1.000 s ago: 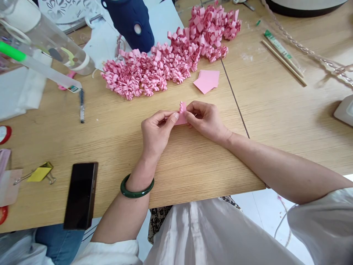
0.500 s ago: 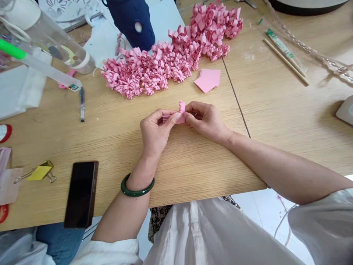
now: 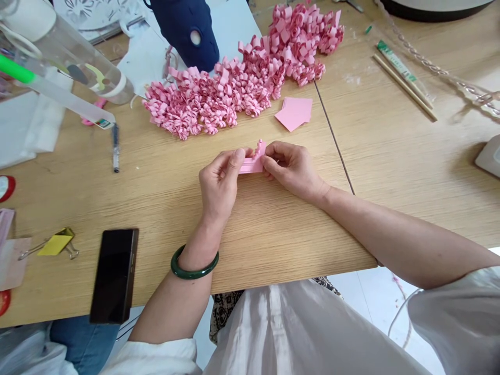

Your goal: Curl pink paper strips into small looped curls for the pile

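A small pink paper piece [image 3: 252, 165], cut into strips with a row of curled ends along one side, is held above the wooden table. My left hand [image 3: 221, 182] pinches its left part, thumb raised near the strips. The fingers of my right hand [image 3: 291, 169] are closed on its right edge. Beyond my hands lies a long heap of curled pink paper pieces [image 3: 230, 94]. A few flat pink paper squares [image 3: 296, 112] rest on the table, just past my right hand.
A black phone [image 3: 114, 276], a binder clip with yellow paper [image 3: 58, 242] and a pen [image 3: 116, 148] lie at left. Clear bottle [image 3: 94, 67] and dark blue cup [image 3: 187, 34] stand behind. Wooden sticks [image 3: 406, 87] lie at right; a person's jeans [image 3: 82, 341] show lower left.
My left thumb has lifted and moved left, uncovering more of the strips. The pink piece has tilted slightly, with its curled row leaning right. My right hand has barely moved.
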Available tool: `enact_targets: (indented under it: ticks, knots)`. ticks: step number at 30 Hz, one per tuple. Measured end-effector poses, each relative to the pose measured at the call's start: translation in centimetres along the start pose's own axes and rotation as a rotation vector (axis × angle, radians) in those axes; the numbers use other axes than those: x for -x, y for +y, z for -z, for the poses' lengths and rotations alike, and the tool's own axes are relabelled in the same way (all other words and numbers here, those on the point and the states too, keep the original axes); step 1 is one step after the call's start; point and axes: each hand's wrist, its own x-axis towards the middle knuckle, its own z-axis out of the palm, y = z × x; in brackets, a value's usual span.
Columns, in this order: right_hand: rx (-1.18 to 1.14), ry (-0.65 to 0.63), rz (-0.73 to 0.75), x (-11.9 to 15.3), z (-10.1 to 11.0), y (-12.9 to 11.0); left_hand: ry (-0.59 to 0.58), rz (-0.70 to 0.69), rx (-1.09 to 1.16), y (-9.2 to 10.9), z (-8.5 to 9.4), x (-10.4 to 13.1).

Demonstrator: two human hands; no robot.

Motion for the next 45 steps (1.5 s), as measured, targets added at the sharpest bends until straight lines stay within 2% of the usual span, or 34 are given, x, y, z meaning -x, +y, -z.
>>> enact_targets:
  ticks: [6, 11, 20, 27, 30, 36, 41, 45]
  knots:
    - [0.013, -0.008, 0.004, 0.0, 0.0, 0.1, -0.032, -0.023, -0.088, -0.1, 0.2, 0.1]
    - [0.048, -0.015, 0.011, 0.1, 0.0, 0.1, -0.011, -0.078, -0.074, -0.2, 0.1, 0.0]
    - [0.027, -0.019, 0.025, 0.0, 0.0, 0.0, 0.015, -0.086, -0.095, 0.1, 0.0, 0.2]
    - [-0.023, 0.028, -0.093, 0.0, 0.1, -0.5, 0.069, 0.048, 0.039, -0.7, -0.1, -0.2]
    - [-0.06, 0.007, -0.091, 0.1, 0.1, -1.0, 0.095, 0.076, 0.037, -1.0, 0.0, -0.2]
    - [-0.081, 0.009, -0.047, 0.0, 0.1, -0.5, 0.027, 0.097, 0.135, -0.3, -0.2, 0.1]
    - [-0.143, 0.017, -0.082, -0.2, 0.1, 0.1, 0.086, 0.105, 0.166, -0.3, -0.3, 0.0]
    - [-0.142, 0.006, -0.09, -0.1, 0.2, -0.4, 0.093, 0.183, 0.279, -0.6, -0.5, -0.1]
